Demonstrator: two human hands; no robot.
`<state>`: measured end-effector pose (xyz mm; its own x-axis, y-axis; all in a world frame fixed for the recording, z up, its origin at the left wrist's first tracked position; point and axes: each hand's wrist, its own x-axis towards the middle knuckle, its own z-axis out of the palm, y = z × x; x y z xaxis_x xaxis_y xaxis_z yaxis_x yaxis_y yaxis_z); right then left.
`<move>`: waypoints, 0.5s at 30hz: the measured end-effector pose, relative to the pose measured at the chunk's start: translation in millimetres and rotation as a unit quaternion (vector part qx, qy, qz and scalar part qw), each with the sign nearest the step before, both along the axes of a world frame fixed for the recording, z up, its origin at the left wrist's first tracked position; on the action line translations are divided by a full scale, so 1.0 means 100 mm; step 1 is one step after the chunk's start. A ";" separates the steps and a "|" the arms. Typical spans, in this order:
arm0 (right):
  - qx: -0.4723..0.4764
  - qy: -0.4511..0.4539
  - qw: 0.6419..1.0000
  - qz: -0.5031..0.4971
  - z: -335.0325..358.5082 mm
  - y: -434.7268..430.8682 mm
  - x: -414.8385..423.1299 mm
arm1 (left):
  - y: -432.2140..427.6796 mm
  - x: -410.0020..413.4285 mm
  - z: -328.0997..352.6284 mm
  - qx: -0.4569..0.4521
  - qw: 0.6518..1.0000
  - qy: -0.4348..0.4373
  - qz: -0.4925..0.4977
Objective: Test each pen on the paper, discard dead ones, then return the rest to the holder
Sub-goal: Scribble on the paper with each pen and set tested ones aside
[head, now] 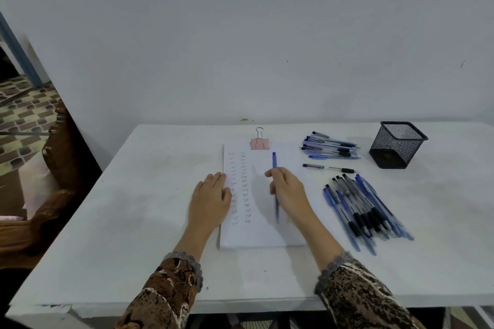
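Testing is partway: the marked paper (pixel 263 232) lies mid-worktop (pixel 133 208) under the flat left hand (pixel 211 200), the right hand (pixel 287 189) pinches a blue pen (pixel 274 163) over it, and loose pens (pixel 366 211) lie beside the seemingly empty holder (pixel 398 145) toward the far right corner.

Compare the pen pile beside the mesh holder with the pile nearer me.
The far pile lies crosswise, pens running left to right; the near pile runs diagonally toward the front edge. The far pile sits just left of the holder; the near pile sits right of the paper. Both are loose blue and clear pens with black grips, on the table.
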<state>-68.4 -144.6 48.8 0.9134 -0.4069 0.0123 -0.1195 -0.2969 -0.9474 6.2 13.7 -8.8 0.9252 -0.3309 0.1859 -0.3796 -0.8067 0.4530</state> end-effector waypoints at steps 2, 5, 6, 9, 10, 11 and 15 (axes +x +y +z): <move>-0.105 0.003 0.994 -0.013 0.14 -0.25 -0.04 | 0.00 0.00 0.00 -0.002 1.000 -0.001 0.000; -0.243 0.062 0.967 -0.043 0.31 -0.75 -0.11 | 0.00 0.00 0.00 0.000 1.000 -0.003 0.001; -0.268 0.091 0.958 -0.052 0.33 -0.92 -0.14 | -0.01 0.00 0.00 0.000 1.000 -0.004 0.002; -0.294 0.159 0.937 -0.101 0.31 -1.27 -0.27 | -0.01 0.00 0.00 -0.001 1.000 -0.005 0.006; -0.298 0.169 0.932 -0.117 0.27 -1.33 -0.31 | -0.01 -0.01 0.01 -0.001 1.000 -0.005 0.007; -0.299 0.171 0.930 -0.126 0.22 -1.37 -0.34 | -0.01 -0.01 0.02 -0.002 1.000 -0.005 0.009; -0.342 0.176 0.920 -0.077 0.08 -1.30 -0.40 | -0.02 -0.02 0.03 -0.004 1.000 -0.001 0.013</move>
<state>-108.0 -274.7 56.6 0.8417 -0.5392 0.0281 -0.4740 -0.7628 -0.4399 4.1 11.3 -6.0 0.9332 -0.3056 0.1893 -0.3592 -0.8127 0.4587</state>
